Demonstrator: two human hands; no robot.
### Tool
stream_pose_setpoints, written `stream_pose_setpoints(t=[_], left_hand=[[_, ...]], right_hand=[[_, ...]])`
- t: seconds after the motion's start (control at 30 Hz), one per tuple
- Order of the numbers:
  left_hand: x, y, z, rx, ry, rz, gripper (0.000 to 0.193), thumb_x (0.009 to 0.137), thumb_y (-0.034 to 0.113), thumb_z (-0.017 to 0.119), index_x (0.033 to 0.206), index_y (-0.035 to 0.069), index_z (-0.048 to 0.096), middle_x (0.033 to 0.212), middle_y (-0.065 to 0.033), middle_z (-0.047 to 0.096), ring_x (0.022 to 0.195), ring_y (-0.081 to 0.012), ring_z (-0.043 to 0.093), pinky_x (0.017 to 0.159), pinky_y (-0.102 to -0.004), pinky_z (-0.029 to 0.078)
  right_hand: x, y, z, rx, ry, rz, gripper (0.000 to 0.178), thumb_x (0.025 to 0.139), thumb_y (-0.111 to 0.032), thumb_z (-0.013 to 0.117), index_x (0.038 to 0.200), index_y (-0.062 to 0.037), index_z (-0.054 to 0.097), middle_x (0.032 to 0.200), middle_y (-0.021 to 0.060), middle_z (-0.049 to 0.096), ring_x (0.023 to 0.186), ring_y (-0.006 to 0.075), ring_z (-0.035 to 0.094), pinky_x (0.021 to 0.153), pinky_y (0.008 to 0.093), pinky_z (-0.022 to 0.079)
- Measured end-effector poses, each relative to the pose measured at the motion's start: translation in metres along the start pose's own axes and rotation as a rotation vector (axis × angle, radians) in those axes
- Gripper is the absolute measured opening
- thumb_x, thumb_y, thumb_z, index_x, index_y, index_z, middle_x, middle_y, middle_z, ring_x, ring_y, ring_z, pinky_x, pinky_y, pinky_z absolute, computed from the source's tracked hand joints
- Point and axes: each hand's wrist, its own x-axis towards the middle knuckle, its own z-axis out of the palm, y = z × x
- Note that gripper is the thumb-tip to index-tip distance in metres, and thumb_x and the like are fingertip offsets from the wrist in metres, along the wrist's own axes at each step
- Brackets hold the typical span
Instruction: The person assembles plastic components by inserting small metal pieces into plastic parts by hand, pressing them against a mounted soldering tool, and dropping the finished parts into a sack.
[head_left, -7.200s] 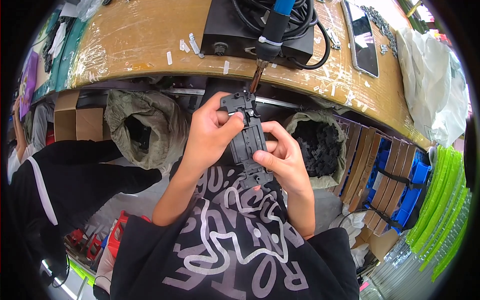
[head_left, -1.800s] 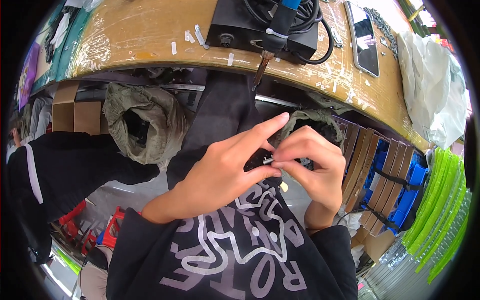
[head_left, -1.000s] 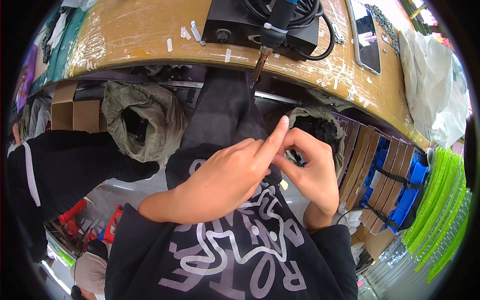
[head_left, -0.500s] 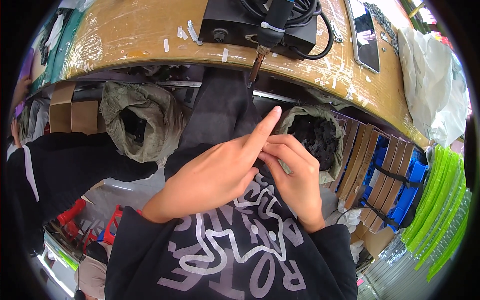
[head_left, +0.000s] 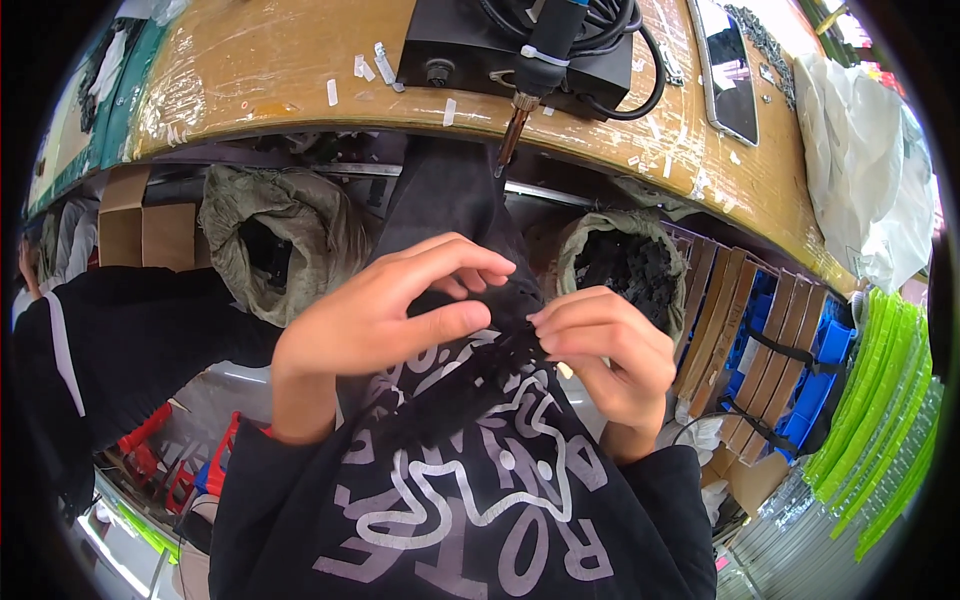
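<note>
My left hand (head_left: 390,310) is open above my lap, its thumb and fingers apart with nothing between them. A little to its right, the bent fingers of my right hand (head_left: 610,350) pinch one end of a black strip-like piece (head_left: 450,400). This piece slants down to the left across my black printed shirt; blur and its dark colour against the cloth hide its exact kind. A small pale bit (head_left: 565,370) shows beside my right fingers. Beyond the hands, a soldering iron (head_left: 518,115) hangs tip-down over the table's near edge, touched by neither hand.
A black box (head_left: 440,50) with coiled cable and a phone (head_left: 730,85) rest on the brown table (head_left: 270,60). Below stand two cloth sacks, one left (head_left: 335,230), one right (head_left: 575,245) holding black pieces. Cardboard and blue crates (head_left: 760,370) stand right; a co-worker's black sleeve (head_left: 150,340) is left.
My hands have come apart: the left drew back leftward and its fingers opened, while the right moved slightly right and down. The black piece now shows below them.
</note>
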Motion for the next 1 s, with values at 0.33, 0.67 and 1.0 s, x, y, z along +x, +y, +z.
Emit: stream_pose_setpoints(t=[0.33, 0.67, 1.0], left_hand=[[0.009, -0.034, 0.012, -0.770, -0.116, -0.048, 0.028, 0.079, 0.014, 0.053, 0.103, 0.000, 0.049, 0.092, -0.0039, 0.058, 0.078, -0.0052, 0.052, 0.064, -0.0180, 0.041], [0.037, -0.031, 0.010, -0.228, 0.569, 0.052, 0.011, 0.078, 0.004, 0.045, 0.087, 0.000, 0.051, 0.081, -0.0018, 0.055, 0.069, -0.0050, 0.050, 0.060, -0.0192, 0.042], [0.041, -0.021, 0.011, -0.256, 0.563, 0.058, 0.012, 0.078, 0.003, 0.044, 0.086, 0.000, 0.052, 0.080, -0.0021, 0.055, 0.068, -0.0050, 0.050, 0.060, -0.0193, 0.042]], right_hand=[[0.018, 0.041, 0.009, 0.032, 0.078, -0.079, 0.014, 0.063, 0.012, 0.058, 0.074, 0.0044, 0.056, 0.079, 0.0156, 0.059, 0.074, 0.0272, 0.060, 0.067, 0.0317, 0.050], [0.007, 0.030, 0.022, 0.772, -0.018, 0.910, 0.038, 0.079, -0.004, 0.057, 0.110, -0.0014, 0.035, 0.071, 0.0090, 0.056, 0.057, 0.0132, 0.056, 0.048, 0.0251, 0.048], [0.010, 0.020, 0.023, 0.721, 0.057, 0.886, 0.039, 0.076, -0.001, 0.060, 0.108, -0.0016, 0.038, 0.068, 0.0068, 0.057, 0.057, 0.0102, 0.055, 0.049, 0.0209, 0.045]])
